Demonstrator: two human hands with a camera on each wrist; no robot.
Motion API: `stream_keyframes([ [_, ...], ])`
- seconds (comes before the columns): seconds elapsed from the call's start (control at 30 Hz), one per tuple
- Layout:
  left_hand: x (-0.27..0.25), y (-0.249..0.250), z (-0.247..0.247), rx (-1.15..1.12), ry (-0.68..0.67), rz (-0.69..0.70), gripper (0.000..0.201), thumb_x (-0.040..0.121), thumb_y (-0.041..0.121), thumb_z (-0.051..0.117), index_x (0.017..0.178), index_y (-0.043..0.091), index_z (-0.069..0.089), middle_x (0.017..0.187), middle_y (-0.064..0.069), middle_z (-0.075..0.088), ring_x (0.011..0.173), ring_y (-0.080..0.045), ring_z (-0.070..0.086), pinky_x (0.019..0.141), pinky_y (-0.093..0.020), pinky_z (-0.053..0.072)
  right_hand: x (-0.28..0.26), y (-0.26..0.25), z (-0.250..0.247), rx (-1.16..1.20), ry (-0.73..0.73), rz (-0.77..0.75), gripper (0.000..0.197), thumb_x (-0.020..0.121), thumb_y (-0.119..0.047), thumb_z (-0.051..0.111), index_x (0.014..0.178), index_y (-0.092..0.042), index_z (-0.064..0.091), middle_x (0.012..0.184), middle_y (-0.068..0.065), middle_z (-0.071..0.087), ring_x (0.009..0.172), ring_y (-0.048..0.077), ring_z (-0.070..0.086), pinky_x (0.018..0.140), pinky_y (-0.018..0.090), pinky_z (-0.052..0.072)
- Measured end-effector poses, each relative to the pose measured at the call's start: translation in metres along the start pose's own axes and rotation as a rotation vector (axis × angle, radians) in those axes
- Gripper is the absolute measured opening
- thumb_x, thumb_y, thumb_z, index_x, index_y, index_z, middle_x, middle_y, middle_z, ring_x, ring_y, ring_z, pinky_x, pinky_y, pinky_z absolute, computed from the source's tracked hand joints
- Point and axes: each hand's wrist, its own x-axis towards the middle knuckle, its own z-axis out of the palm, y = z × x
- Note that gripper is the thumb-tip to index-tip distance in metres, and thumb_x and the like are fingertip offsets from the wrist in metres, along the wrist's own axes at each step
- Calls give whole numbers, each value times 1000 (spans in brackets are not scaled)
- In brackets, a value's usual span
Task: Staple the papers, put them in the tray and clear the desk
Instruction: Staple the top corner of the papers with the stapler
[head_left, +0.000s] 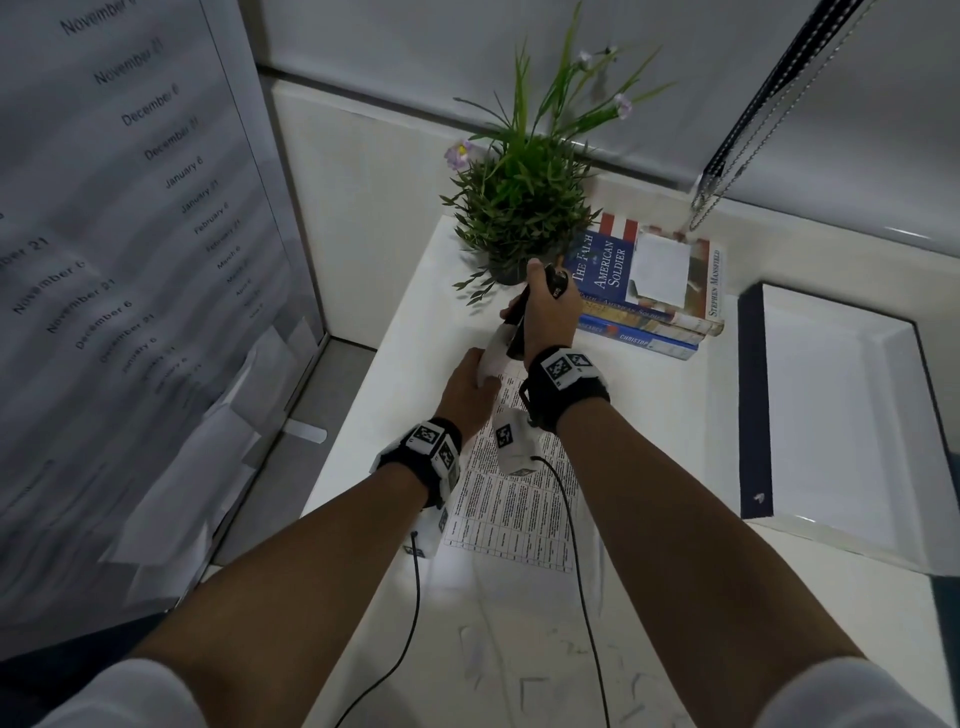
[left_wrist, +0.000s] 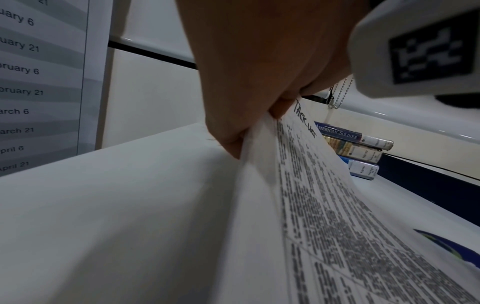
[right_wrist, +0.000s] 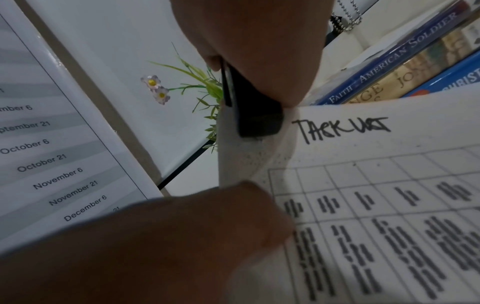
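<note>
The papers (head_left: 511, 499) lie on the white table (head_left: 675, 431) in front of the person, their far left corner lifted off the surface. The top sheet is a printed grid with a handwritten heading. The left hand (head_left: 467, 387) pinches that raised corner between thumb and fingers, as the left wrist view shows. The right hand (head_left: 548, 312) is wrapped around a black stapler (right_wrist: 255, 115), whose nose sits over the corner of the papers just beside the heading, in the right wrist view. Whether the stapler's mouth has closed on the sheets cannot be told, and no staple is visible.

By the look of it, the task is at its first step: the stapling is in hand and probably not finished. The tray (head_left: 831, 410), a shallow white one with a dark edge, sits to the right on the table and holds no stapled set yet. Putting the papers into it and clearing the table are both left to do.

Further out, a potted plant (head_left: 524, 208) with small pale flowers stands just behind the hands, a stack of books (head_left: 654, 291) lies beside it, and a sheet listing dates (head_left: 130, 208) hangs on the left partition.
</note>
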Motion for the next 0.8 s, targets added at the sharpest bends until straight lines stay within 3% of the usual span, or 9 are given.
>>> stream_keyframes([
  [0.07,-2,0,1,-25,-12,31,10,88,-2,41,94,7,41,71,0,44,60,-14,41,57,-28,35,-1,-1,1,19,65,2,27,86,-31,55,66,-16,46,60,14,51,46,25,53,51,32,52],
  [0.17,-4,-1,1,-47,-28,63,12,87,-4,40,94,7,41,71,0,43,62,-14,39,59,-28,34,0,-1,2,50,127,8,30,85,-29,54,63,-13,43,63,17,46,45,24,47,42,25,47],
  [0.27,-5,-1,-1,-76,-66,60,15,88,-2,41,98,7,46,79,-10,48,68,-19,42,62,-28,37,1,-4,0,69,166,43,30,83,-25,53,59,-11,41,55,15,42,41,24,43,39,22,43],
  [0.4,-8,0,-5,-87,-110,88,18,89,-2,42,98,11,49,89,-12,48,71,-18,43,56,-13,39,2,-3,-5,127,220,73,35,82,-23,53,52,-10,41,44,12,39,34,23,41,36,19,37],
  [0.5,-7,0,-7,-85,-140,72,19,89,-1,45,103,10,52,93,-13,53,78,-19,47,66,-24,41,3,-1,-6,155,195,90,36,82,-23,54,51,-11,41,41,10,40,32,24,42,36,21,39],
  [0.6,-7,-3,-7,-69,-122,13,23,90,1,46,111,2,55,96,-11,59,83,-21,52,71,-30,43,6,2,-10,166,65,125,26,83,-24,60,63,-11,50,49,8,50,38,23,51,45,27,50],
  [0.67,-5,-5,-5,-37,-99,-29,24,91,3,45,112,-1,55,95,-13,59,82,-22,52,68,-30,41,11,5,-17,171,2,111,20,79,-19,68,85,-11,51,70,10,57,55,23,58,60,35,56],
  [0.73,-5,-7,-2,-4,-77,-78,25,92,5,43,113,-2,54,97,-14,59,85,-23,53,72,-31,42,18,4,-30,188,41,95,42,73,-3,69,102,-15,41,91,12,52,74,26,59,75,44,56],
  [0.8,-5,-8,1,34,-42,-116,29,95,8,41,121,-1,50,108,-12,57,96,-23,54,80,-32,44,35,5,-51,166,96,108,54,73,7,65,110,-13,32,99,11,47,82,25,55,80,46,54],
])
